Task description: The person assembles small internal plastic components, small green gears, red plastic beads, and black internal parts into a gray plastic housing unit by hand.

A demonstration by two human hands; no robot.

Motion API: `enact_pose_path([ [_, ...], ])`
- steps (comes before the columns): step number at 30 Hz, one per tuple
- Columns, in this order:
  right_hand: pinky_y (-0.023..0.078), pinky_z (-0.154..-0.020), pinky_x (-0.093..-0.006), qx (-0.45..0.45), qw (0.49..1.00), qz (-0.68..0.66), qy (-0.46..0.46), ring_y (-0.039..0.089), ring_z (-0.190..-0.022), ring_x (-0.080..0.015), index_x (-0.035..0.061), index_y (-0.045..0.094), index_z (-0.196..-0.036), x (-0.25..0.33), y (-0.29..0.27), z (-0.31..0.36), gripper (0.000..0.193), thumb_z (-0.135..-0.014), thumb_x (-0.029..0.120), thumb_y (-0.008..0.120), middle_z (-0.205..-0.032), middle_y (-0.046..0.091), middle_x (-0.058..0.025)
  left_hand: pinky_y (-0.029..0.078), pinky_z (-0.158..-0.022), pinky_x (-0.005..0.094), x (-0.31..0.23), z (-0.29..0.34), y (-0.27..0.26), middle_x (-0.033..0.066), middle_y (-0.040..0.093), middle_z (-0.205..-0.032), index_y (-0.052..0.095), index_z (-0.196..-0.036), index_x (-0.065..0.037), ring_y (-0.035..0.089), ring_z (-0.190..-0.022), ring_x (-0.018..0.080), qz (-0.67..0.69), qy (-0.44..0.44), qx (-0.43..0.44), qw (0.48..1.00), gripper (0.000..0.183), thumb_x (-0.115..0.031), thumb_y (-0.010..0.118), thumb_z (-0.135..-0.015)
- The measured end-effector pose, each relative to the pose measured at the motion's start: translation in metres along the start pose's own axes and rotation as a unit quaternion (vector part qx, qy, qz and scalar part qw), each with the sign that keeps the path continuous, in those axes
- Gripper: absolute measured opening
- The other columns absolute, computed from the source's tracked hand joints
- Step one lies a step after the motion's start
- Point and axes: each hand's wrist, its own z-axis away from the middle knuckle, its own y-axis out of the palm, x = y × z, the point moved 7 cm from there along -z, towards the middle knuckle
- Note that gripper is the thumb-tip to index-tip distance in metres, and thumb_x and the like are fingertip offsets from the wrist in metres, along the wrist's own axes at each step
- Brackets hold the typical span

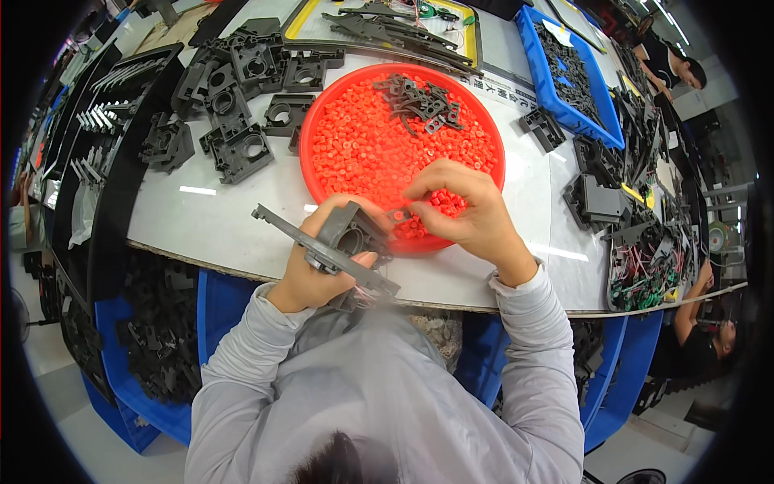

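My left hand (300,282) is wrapped round a dark grey plastic housing (352,232) with a large round hole. A long, narrow grey bar (314,246) runs slantwise across the same hand, against the housing. My right hand (476,214) pinches a small dark grey plastic piece (398,216) between thumb and forefinger, beside the housing's right side. Both hands are at the near edge of a round red tray (498,153), which holds many small red plastic caps (355,133). On those caps, toward the back, lies a heap of small dark grey clips (419,103).
Grey housings (230,105) pile up at the back left beside a black rack (109,202). A yellow-edged tray (300,26) holds long grey bars behind. To the right are a blue crate (536,68) and wired green boards (653,270). Blue bins (173,415) sit below; two people are at right.
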Motion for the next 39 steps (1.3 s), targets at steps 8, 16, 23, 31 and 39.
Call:
enact_pose_path([
  [8, 0.045, -0.072, -0.0340, 0.045, 0.998, 0.026, -0.035, 0.056, -0.082, -0.0234, 0.0058, 0.063, -0.085, 0.009, 0.013, 0.001, 0.017, -0.068, 0.002, 0.063, -0.083, 0.060, -0.0058, 0.047, -0.083, 0.0311, -0.001, -0.001, 0.001, 0.0123, 0.058, -0.099, 0.048, -0.108, 0.002, 0.058, -0.092, 0.0175, 0.012, 0.022, 0.012, 1.000, 0.041, -0.011, 0.063, -0.072],
  [16, 0.046, -0.073, -0.0339, 0.058, 0.996, 0.034, -0.064, 0.056, -0.084, -0.0229, 0.0051, 0.063, -0.084, 0.010, 0.013, 0.003, 0.015, -0.069, 0.003, 0.063, -0.084, 0.060, -0.0058, 0.050, -0.081, 0.0321, -0.002, 0.001, 0.001, 0.0150, 0.058, -0.099, 0.045, -0.109, 0.003, 0.060, -0.091, 0.0192, -0.012, 0.023, -0.005, 1.000, 0.043, -0.016, 0.064, -0.076],
  [23, 0.046, -0.072, -0.0317, 0.064, 0.998, -0.017, -0.006, 0.056, -0.081, -0.0224, 0.0026, 0.062, -0.081, -0.002, 0.011, 0.005, 0.009, -0.073, 0.005, 0.059, -0.083, 0.060, -0.0075, 0.049, -0.081, 0.0319, 0.001, 0.001, 0.006, 0.0152, 0.059, -0.100, 0.045, -0.110, 0.003, 0.060, -0.092, 0.0198, -0.001, 0.023, 0.007, 1.000, 0.044, -0.018, 0.064, -0.076],
  [31, 0.046, -0.072, -0.0238, 0.089, 0.965, -0.179, 0.168, 0.057, -0.078, -0.0082, 0.0009, 0.061, -0.086, -0.018, 0.023, 0.010, 0.009, -0.082, 0.008, 0.059, -0.082, 0.061, -0.0018, 0.049, -0.081, 0.0322, -0.004, 0.001, 0.008, 0.0162, 0.060, -0.099, 0.046, -0.109, 0.004, 0.060, -0.091, 0.0210, -0.086, 0.073, 0.023, 0.993, 0.044, -0.019, 0.064, -0.075],
  [39, 0.046, -0.069, -0.0223, 0.124, 0.905, -0.322, 0.250, 0.058, -0.075, -0.0085, -0.0004, 0.060, -0.086, -0.027, 0.033, 0.012, 0.012, -0.084, 0.011, 0.058, -0.079, 0.062, -0.0028, 0.050, -0.081, 0.0329, -0.006, 0.006, 0.010, 0.0160, 0.060, -0.099, 0.046, -0.107, 0.002, 0.061, -0.091, 0.0220, -0.096, 0.074, 0.010, 0.993, 0.040, -0.013, 0.062, -0.074],
])
